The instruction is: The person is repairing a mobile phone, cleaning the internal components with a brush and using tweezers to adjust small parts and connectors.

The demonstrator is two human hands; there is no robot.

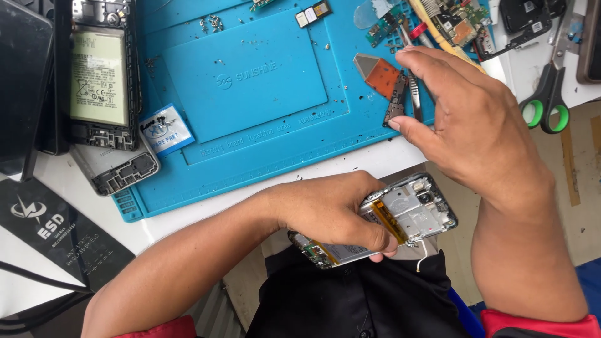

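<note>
We see the left hand [335, 216] closed around an opened phone [400, 219], back cover off, held just below the table edge over the lap. The right hand [476, 125] pinches metal tweezers [414, 94] over the blue repair mat [250, 87], tips beside a small dark component [395, 103] and an orange pick [382, 75]. A small blue-and-white rectangular label packet [166, 128] lies on the mat's left edge, beside another opened phone [100, 75]. A black sheet with white print [56, 235] sits lower left; green-handled scissors [548, 100] lie right
</note>
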